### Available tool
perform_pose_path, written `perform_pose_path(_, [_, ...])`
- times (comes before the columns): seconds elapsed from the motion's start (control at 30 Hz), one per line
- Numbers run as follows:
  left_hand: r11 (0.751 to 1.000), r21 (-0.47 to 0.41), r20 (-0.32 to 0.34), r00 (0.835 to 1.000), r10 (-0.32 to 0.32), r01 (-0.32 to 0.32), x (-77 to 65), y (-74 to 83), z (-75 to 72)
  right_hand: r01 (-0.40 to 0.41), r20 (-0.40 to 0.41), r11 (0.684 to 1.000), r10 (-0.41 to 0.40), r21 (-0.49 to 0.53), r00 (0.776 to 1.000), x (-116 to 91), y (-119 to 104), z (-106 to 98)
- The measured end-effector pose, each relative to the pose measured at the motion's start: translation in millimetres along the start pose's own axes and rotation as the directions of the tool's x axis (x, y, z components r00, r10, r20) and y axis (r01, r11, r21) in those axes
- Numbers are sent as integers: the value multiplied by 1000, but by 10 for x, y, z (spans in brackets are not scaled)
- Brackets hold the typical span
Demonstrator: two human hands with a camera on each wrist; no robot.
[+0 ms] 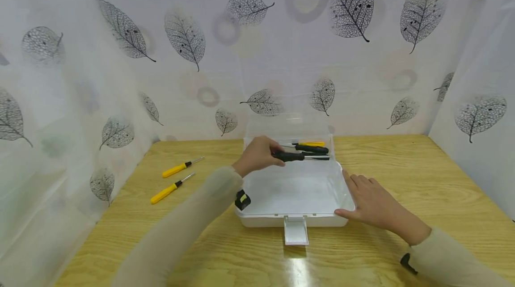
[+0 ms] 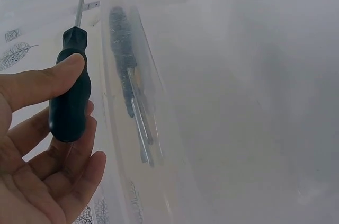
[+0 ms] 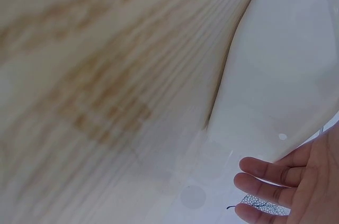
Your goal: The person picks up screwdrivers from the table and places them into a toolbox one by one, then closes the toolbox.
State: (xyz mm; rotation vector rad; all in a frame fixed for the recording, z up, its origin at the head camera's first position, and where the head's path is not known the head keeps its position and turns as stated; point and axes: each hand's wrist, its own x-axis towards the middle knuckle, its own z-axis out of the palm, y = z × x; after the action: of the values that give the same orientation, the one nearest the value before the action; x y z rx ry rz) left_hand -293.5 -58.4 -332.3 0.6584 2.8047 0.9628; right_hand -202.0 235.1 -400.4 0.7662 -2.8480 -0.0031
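Part-done, I'd judge — screwdrivers [image 1: 312,149] by the lid [image 1: 289,126], two yellow ones [image 1: 163,194] outside; left grip [image 1: 259,154] grasps a black screwdriver [image 1: 290,157], right grip [image 1: 372,200] unclenched against the box [image 1: 261,222].

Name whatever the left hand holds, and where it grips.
The left hand holds a screwdriver by its dark handle, the metal shaft left free.
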Motion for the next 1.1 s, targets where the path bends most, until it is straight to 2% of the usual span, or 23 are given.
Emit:
perform_pose_path(0.33, [999, 33, 27, 1000, -10, 9, 60, 46, 3, -6, 3, 1000, 6, 3, 1000, 3, -10, -20])
perform_pose_path(0.6, [1000, 5, 34, 999, -12, 12, 106, 73, 40, 0, -2, 1000, 0, 10, 1000, 2, -12, -22])
perform_pose_path(0.77, [1000, 24, 31, 999, -12, 12, 129, 71, 68, 10, -21, 1000, -10, -3, 1000, 2, -8, -8])
perform_pose_path(1.1, [999, 28, 36, 998, -45, 44, 134, 51, 76, 16, -30, 1000, -16, -11, 999, -3, 0, 5])
